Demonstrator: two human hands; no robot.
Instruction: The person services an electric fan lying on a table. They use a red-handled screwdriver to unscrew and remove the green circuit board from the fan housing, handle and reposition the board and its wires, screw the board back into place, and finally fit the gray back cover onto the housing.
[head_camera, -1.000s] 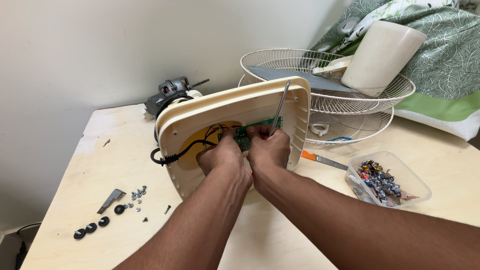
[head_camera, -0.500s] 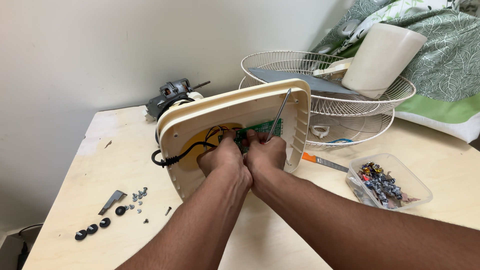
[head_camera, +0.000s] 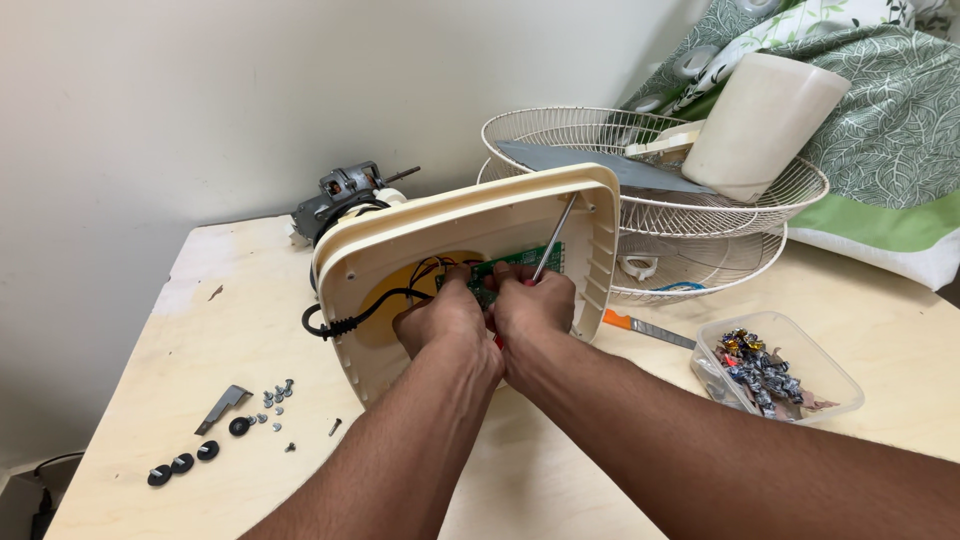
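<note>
Left hand: the left hand is curled shut inside the hollow underside of the cream fan base, its fingers pressed at the near left end of the green circuit board; whether they pinch the board or a wire, I cannot tell.
Right hand: the right hand lies just right of the left, touching it, and is clamped around the handle of a screwdriver, whose metal shaft slants up and to the right across the board.
Fan base: stands tilted on its edge at the middle of the wooden table, open side toward the camera.
Cable: a black cord leaves the base at its left side, just left of the left hand.
Motor: the grey motor sits behind the base, at the far left.
Grilles: white wire fan guards are stacked far right.
Tub: a clear plastic container of small parts stands right of the hands, well apart.
Small parts: screws and black feet lie near left.
</note>
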